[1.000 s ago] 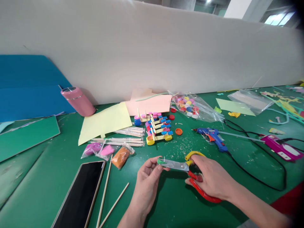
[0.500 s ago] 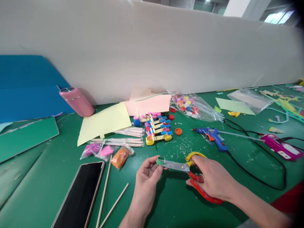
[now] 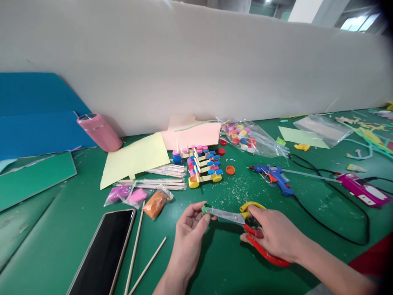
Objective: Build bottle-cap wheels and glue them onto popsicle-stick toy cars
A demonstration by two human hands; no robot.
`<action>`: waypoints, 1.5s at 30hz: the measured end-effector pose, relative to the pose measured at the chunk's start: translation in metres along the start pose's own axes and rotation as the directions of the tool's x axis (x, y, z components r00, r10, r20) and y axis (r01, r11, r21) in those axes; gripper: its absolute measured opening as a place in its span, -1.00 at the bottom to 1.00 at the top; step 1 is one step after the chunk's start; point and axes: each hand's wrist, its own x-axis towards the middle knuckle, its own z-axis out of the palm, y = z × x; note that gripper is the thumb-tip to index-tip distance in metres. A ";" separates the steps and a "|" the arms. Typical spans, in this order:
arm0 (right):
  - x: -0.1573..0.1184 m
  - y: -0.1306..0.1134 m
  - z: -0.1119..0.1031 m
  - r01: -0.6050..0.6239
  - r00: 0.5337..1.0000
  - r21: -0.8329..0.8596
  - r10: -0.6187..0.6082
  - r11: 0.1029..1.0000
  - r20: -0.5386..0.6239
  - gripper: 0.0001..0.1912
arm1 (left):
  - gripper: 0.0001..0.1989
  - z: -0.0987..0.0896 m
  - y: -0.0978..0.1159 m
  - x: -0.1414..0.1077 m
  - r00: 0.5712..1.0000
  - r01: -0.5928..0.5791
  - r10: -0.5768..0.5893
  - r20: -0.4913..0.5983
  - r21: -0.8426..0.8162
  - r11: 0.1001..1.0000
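Scissors (image 3: 240, 218) have shiny metal blades (image 3: 225, 214) w/ smooth plastic handles (image 3: 267, 251), phone (image 3: 102, 252) is glossy blk, sticks (image 3: 134, 250) are dull wood, yellow paper (image 3: 138, 157) is matt, & the cap bag (image 3: 266, 143) is crinkly, see-thru plastic.

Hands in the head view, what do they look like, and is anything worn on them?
The left hand and right hand are bare, with no gloves, rings or wristwear showing. No sleeve covers the visible forearms. Some fingers are partly hidden.

Pale partition (image 3: 196, 65), likely window (image 3: 360, 23) beyond.
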 end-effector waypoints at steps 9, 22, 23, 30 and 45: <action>-0.002 -0.005 0.000 -0.086 0.993 0.170 0.070 0.982 0.097 -0.66 | -0.73 0.008 0.003 -0.003 0.988 -0.050 0.065 -0.139 0.104 0.993; -0.004 -0.004 0.001 0.010 0.997 -0.005 -0.010 1.000 -0.072 -0.63 | -0.74 0.008 0.002 -0.003 0.984 -0.087 0.104 -0.147 0.119 0.989; -0.003 -0.004 0.000 0.014 0.996 -0.022 -0.015 1.000 -0.084 -0.62 | -0.74 0.007 0.002 -0.003 0.982 -0.089 0.115 -0.152 0.168 0.982; -0.002 -0.004 0.001 0.005 0.993 -0.100 -0.017 0.995 -0.117 -0.60 | -0.73 0.003 -0.003 -0.004 0.921 -0.224 0.343 -0.187 0.465 0.856; -0.008 -0.021 0.006 -0.114 0.988 0.155 0.097 0.981 0.117 -0.64 | -0.82 -0.007 -0.009 0.000 0.889 -0.268 0.451 -0.077 0.711 0.650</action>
